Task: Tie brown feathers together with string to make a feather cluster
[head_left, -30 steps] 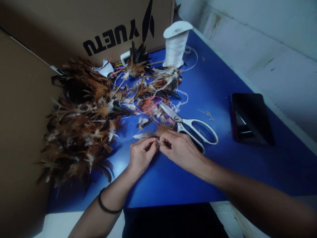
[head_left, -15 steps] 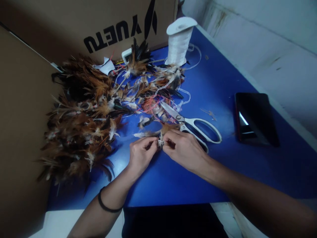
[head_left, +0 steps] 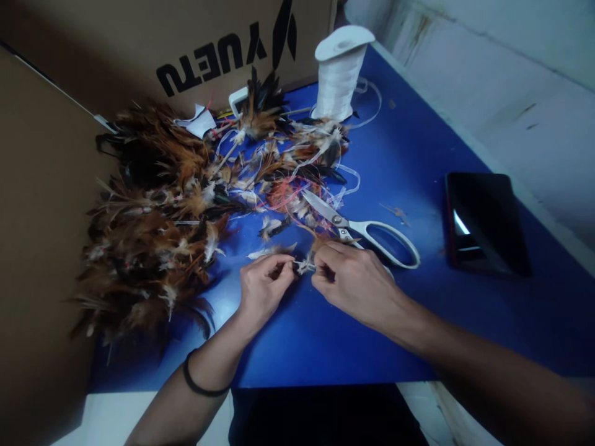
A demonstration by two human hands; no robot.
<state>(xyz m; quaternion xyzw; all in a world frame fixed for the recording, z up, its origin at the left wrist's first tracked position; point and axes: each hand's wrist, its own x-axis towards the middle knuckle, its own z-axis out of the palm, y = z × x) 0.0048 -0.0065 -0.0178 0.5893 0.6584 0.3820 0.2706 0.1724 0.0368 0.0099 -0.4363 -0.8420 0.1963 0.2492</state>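
Observation:
My left hand (head_left: pixel 264 285) is closed in a pinch on one end of a thin white string (head_left: pixel 299 264). Opposite it, my right hand (head_left: pixel 356 282) is also pinched shut on the string, its fingertips partly hidden. The string runs taut between the two hands, around the pale base of a small brown feather bunch (head_left: pixel 307 255). A whitish loose feather (head_left: pixel 272 251) lies just beyond the left fingers. Past my right hand lie white-handled scissors (head_left: pixel 341 222), their blades pointing away to the left and one handle loop partly covered by the hand.
A large pile of brown and black feathers (head_left: pixel 149 248) covers the left of the blue table (head_left: pixel 288 353). Farther back are red string scraps (head_left: pixel 283 195) and a white ribbon spool (head_left: pixel 339 80). A dark phone or tablet (head_left: pixel 486 223) lies right. Cardboard boxes (head_left: pixel 130 49) stand behind and left.
My hands have moved slightly apart, my right hand shifting a little to the right. More of the white string now shows between them.

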